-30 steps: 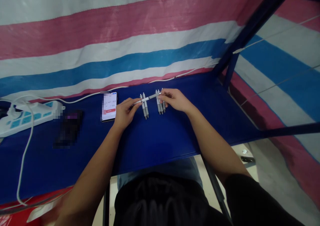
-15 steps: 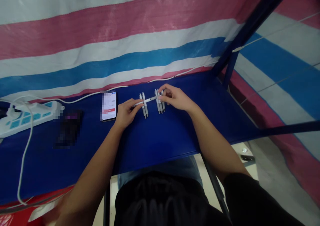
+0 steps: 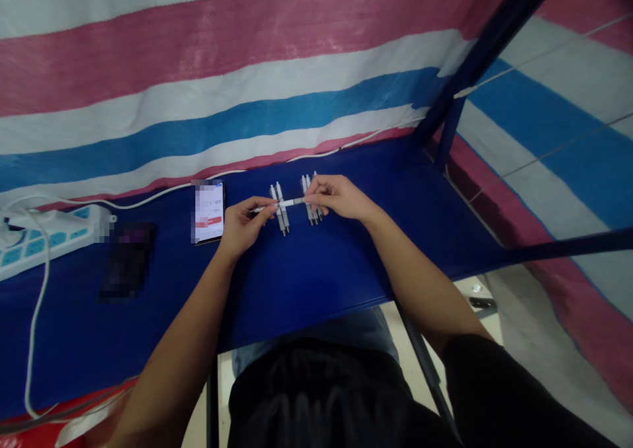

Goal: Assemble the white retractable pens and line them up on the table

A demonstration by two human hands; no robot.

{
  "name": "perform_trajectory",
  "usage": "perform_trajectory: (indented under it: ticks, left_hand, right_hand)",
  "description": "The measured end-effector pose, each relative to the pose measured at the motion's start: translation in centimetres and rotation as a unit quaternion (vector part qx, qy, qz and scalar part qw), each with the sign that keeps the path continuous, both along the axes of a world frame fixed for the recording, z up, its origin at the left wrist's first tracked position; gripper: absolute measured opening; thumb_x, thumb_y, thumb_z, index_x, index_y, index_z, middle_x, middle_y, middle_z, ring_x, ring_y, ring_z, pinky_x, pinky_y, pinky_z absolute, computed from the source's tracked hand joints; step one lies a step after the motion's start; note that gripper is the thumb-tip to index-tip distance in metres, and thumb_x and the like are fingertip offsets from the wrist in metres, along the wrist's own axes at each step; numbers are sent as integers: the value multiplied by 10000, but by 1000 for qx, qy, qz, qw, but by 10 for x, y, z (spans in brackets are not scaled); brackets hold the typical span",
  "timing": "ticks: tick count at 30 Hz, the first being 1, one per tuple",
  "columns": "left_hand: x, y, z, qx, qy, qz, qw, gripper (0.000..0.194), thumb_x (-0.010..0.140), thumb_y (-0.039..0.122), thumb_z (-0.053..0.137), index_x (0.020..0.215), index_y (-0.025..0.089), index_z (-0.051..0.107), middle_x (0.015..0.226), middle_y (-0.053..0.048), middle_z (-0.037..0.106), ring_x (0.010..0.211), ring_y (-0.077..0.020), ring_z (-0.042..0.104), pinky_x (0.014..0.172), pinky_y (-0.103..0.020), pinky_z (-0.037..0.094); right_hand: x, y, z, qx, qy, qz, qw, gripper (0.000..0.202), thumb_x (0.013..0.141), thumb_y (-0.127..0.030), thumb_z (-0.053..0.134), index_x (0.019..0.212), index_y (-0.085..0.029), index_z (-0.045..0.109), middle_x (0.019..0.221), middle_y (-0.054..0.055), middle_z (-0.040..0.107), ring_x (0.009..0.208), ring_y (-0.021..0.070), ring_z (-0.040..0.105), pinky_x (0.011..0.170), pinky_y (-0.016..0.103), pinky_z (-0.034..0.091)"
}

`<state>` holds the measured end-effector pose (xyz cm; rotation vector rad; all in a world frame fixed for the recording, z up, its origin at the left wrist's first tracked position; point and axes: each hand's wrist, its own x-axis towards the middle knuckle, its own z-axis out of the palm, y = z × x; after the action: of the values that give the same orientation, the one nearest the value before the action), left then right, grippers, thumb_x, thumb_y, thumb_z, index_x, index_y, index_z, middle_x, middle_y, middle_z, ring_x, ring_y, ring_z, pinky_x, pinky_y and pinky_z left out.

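Observation:
A white and grey pen (image 3: pixel 291 202) is held level between my two hands, above the blue tabletop (image 3: pixel 306 270). My left hand (image 3: pixel 247 222) pinches its left end, and my right hand (image 3: pixel 332 197) pinches its grey right end. Below the held pen lie two white and grey pens (image 3: pixel 282 218), side by side, close to my left fingertips. Three similar pens (image 3: pixel 312 217) lie in another row, partly hidden by my right fingers.
A lit phone (image 3: pixel 210 214) lies left of my left hand. Farther left are a dark blurred object (image 3: pixel 127 260) and a white power strip (image 3: pixel 59 237) with a cable (image 3: pixel 39 322). A striped sheet (image 3: pixel 222 92) hangs behind; a dark frame post (image 3: pixel 475 65) stands at the right.
My right fingers have shifted slightly along the pen's right end, and the pen is more level. The whole view has shifted a little, so things appear farther left.

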<state>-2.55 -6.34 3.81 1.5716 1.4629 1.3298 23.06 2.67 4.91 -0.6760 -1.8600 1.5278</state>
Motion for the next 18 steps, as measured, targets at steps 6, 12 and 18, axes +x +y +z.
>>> perform_trajectory:
  ticks: [6, 12, 18]
  left_hand:
    - [-4, -4, 9, 2, -40, -29, 999, 248, 849, 436, 880, 939, 205, 871, 695, -35, 759, 570, -117, 623, 550, -228, 513]
    - [-2, -1, 7, -17, -123, -28, 992, 262, 787, 412, 951, 919, 207, 856, 669, -22, 752, 523, -106, 621, 536, -231, 528]
    - [9, 4, 2, 8, -242, -1, 970, 379, 773, 516, 962, 916, 216, 778, 773, -24, 784, 660, -126, 718, 711, -269, 626]
  right_hand:
    - [0, -7, 6, -58, 18, 75, 995, 439, 945, -571, 802, 862, -216, 558, 547, -53, 676, 369, 50, 470, 387, 193, 317]
    - [2, -9, 11, -103, -34, 98, 989, 344, 1052, -504, 695, 930, -215, 554, 554, -49, 687, 370, 55, 459, 399, 192, 328]
    - [-7, -12, 12, -47, -77, 63, 994, 389, 1100, -498, 613, 846, -204, 627, 512, -59, 590, 451, 79, 457, 496, 217, 381]
